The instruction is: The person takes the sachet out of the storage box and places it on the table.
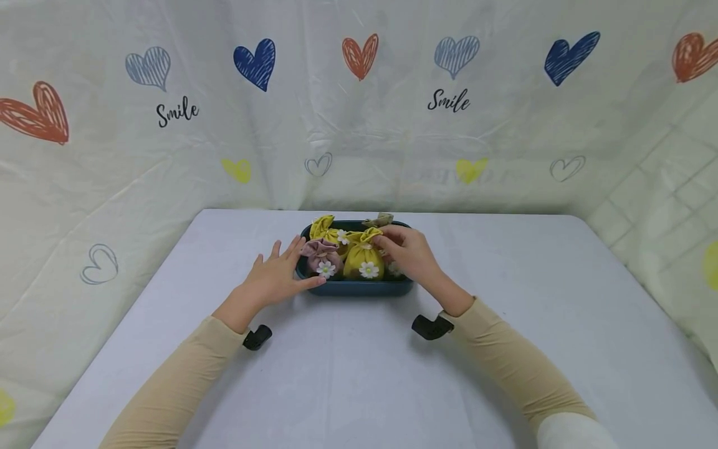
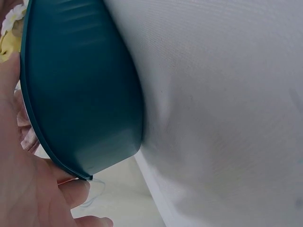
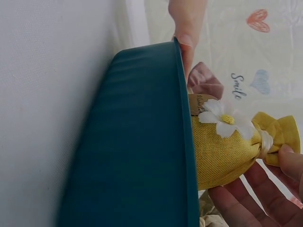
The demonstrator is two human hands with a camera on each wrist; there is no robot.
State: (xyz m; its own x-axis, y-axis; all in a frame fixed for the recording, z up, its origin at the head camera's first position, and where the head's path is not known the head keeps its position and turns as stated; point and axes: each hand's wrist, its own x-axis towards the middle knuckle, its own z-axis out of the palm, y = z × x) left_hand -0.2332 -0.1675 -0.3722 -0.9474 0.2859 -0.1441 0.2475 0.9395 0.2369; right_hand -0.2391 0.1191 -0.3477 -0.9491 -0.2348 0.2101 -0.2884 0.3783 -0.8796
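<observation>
A dark teal oblong tub (image 1: pixel 364 289) holds several small cloth pouches with white flowers on them. My right hand (image 1: pixel 408 252) pinches the gathered neck of a yellow pouch (image 3: pixel 222 156), which stands partly above the rim in the right wrist view. At the tub's left end rests my left hand (image 1: pixel 275 274), fingers spread and straight, with the thumb along the front rim. Beside the yellow pouch sits a mauve pouch (image 1: pixel 322 259). Another yellow pouch (image 1: pixel 322 229) is behind that one, and an olive pouch top (image 1: pixel 380 219) shows at the back right.
The tub stands near the far edge of a white-covered table (image 1: pixel 359 374). Behind it hangs a pale curtain (image 1: pixel 392 125) printed with hearts and "Smile". A black wrist camera (image 1: pixel 432 327) sits below the right sleeve, and another wrist camera (image 1: pixel 257 337) below the left.
</observation>
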